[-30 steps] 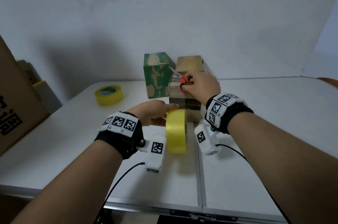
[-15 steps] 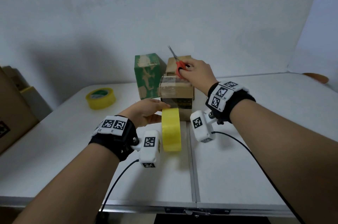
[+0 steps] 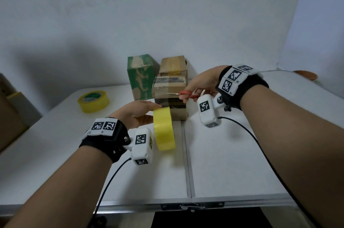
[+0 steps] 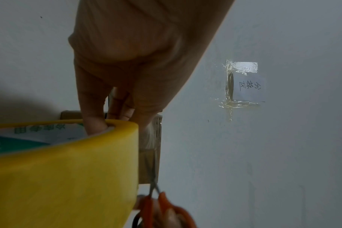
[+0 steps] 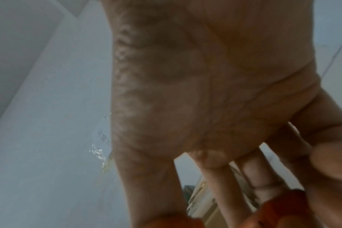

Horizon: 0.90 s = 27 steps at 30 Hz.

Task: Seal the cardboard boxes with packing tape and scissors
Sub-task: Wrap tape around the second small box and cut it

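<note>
A small brown cardboard box (image 3: 168,86) stands mid-table with clear tape over its top. My left hand (image 3: 151,111) grips a yellow tape roll (image 3: 164,128) held on edge just in front of the box, fingers (image 4: 92,123) hooked into its core. A shiny strip (image 4: 148,135) seems to run from the tape roll (image 4: 68,169) to the box (image 4: 149,163). My right hand (image 3: 193,88) holds red-handled scissors (image 3: 188,94) at the box's right side. Their blades point left across its front, slightly parted in the left wrist view of the scissors (image 4: 160,205).
A green box (image 3: 140,77) and another brown box (image 3: 173,65) stand behind, against the wall. A second yellow tape roll (image 3: 93,101) lies at the left. A big cardboard carton (image 3: 11,116) stands off the table's left edge. A seam (image 3: 186,153) splits the white table.
My right hand has brought the scissors from above the box's far top down to its right side, blades now pointing left. The left hand still holds the tape roll in place.
</note>
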{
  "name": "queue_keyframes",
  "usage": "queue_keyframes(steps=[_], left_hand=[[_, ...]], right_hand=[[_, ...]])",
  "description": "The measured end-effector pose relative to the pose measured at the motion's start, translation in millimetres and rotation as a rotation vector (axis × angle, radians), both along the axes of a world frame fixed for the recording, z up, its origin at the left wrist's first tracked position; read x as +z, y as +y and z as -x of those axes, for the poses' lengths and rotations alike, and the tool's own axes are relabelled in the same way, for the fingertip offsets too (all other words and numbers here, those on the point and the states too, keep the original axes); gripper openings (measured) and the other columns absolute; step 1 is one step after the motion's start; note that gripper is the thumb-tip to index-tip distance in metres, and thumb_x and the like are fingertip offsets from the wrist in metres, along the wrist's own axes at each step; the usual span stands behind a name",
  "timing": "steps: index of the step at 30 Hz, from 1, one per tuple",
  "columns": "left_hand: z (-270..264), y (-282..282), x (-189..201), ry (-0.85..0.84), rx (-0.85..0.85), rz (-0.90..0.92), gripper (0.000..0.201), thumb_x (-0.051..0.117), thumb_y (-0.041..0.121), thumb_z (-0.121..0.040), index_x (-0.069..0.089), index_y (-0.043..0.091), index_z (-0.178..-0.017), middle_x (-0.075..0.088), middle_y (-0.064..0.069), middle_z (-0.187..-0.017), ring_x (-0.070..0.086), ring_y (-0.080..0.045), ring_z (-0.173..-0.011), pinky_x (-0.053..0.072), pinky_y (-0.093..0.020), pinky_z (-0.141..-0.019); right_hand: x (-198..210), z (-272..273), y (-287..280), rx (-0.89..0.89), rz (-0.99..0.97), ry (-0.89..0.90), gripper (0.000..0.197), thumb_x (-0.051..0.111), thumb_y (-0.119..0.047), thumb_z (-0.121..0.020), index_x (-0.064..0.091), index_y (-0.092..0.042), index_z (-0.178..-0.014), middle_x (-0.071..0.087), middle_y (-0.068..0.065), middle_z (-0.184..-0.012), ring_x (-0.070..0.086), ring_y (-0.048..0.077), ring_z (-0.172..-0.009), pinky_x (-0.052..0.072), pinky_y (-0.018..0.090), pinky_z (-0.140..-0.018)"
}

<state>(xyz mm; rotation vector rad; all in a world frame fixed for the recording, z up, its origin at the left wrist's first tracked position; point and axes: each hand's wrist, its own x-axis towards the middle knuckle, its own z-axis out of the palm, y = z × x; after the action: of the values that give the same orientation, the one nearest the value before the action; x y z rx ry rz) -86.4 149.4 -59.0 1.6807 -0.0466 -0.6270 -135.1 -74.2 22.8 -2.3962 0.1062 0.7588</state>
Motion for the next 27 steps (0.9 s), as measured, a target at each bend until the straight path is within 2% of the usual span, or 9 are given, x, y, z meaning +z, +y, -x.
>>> queue_keyframes(steps=[4,7,10,14,18,20,23,24,27], left_hand=[[-0.1,1.9,0.4,0.018,0.006,0.025,0.030,0.064,0.008,-0.090,0.062,-0.001,-0.119,0.070,-0.012,-0.101,0.069,-0.020,-0.083,0.060,-0.029,-0.074],[2.7,1.7,2.3,0.018,-0.017,0.025,0.030,0.064,0.007,-0.090,0.062,-0.001,-0.119,0.069,-0.012,-0.100,0.068,-0.020,-0.083,0.060,-0.029,-0.073],[5.8,0.5,5.1,0.005,-0.058,0.004,0.029,0.063,0.008,-0.091,0.062,-0.001,-0.119,0.068,-0.013,-0.102,0.067,-0.020,-0.084,0.059,-0.029,-0.074],[7.9,-1.1,8.5,0.002,-0.084,-0.021,0.026,0.061,0.010,-0.092,0.063,0.000,-0.116,0.070,-0.010,-0.093,0.068,-0.017,-0.076,0.060,-0.026,-0.067],[6.5,-0.9,7.1,-0.007,-0.058,-0.043,0.024,0.062,0.011,-0.092,0.064,0.001,-0.114,0.070,-0.009,-0.087,0.068,-0.014,-0.069,0.059,-0.024,-0.064],[5.8,-0.7,5.8,-0.006,-0.049,-0.036,0.024,0.063,0.011,-0.092,0.064,0.001,-0.113,0.071,-0.008,-0.086,0.068,-0.013,-0.067,0.059,-0.024,-0.064],[5.5,-1.1,5.5,-0.004,-0.050,-0.029,0.021,0.063,0.010,-0.091,0.065,0.002,-0.110,0.070,-0.008,-0.085,0.068,-0.014,-0.067,0.059,-0.024,-0.066],[5.5,-1.3,5.7,-0.005,-0.055,-0.028,0.019,0.063,0.010,-0.092,0.065,0.002,-0.109,0.070,-0.008,-0.085,0.068,-0.014,-0.067,0.059,-0.024,-0.066],[5.4,-1.7,6.0,-0.007,-0.065,-0.031,0.014,0.063,0.011,-0.092,0.066,0.003,-0.103,0.070,-0.008,-0.084,0.067,-0.014,-0.067,0.058,-0.024,-0.066]], right_hand=[[-3.5,5.4,2.4,-0.001,0.034,0.010,0.028,0.059,-0.038,-0.093,0.061,-0.014,-0.107,0.055,-0.012,-0.046,0.046,0.002,-0.041,0.037,0.013,-0.044],[-8.1,1.1,7.1,0.003,-0.038,0.021,0.022,0.059,-0.036,-0.093,0.061,-0.015,-0.101,0.056,-0.008,-0.055,0.042,0.001,-0.037,0.035,0.012,-0.039],[-9.0,-3.7,10.6,0.013,-0.014,0.002,0.019,0.064,-0.038,-0.090,0.061,-0.019,-0.091,0.047,0.000,-0.072,0.038,0.008,-0.049,0.035,0.014,-0.041],[-14.2,-14.5,8.3,-0.030,0.002,0.012,0.027,0.071,-0.041,-0.083,0.056,-0.019,-0.079,0.046,0.000,-0.070,0.035,0.010,-0.053,0.033,0.019,-0.050],[-19.5,-31.2,7.1,-0.018,0.042,0.120,0.039,0.077,-0.048,-0.073,0.052,-0.018,-0.075,0.041,0.000,-0.068,0.030,0.010,-0.053,0.034,0.021,-0.050],[-20.0,-35.6,8.0,0.027,0.098,0.140,0.042,0.076,-0.050,-0.074,0.056,-0.014,-0.084,0.043,0.001,-0.073,0.033,0.011,-0.056,0.037,0.022,-0.051],[-17.8,-35.1,6.3,0.042,0.123,0.008,0.059,0.079,-0.044,-0.075,0.066,-0.004,-0.116,0.052,0.010,-0.087,0.044,0.013,-0.060,0.040,0.024,-0.054],[-16.5,-33.5,5.5,0.040,0.111,-0.039,0.056,0.080,-0.041,-0.076,0.068,-0.003,-0.116,0.054,0.010,-0.088,0.045,0.014,-0.058,0.039,0.024,-0.052],[-15.2,-28.9,1.8,0.018,0.038,-0.086,0.031,0.081,-0.031,-0.075,0.075,-0.013,-0.099,0.061,0.005,-0.079,0.045,0.012,-0.052,0.038,0.019,-0.044]])
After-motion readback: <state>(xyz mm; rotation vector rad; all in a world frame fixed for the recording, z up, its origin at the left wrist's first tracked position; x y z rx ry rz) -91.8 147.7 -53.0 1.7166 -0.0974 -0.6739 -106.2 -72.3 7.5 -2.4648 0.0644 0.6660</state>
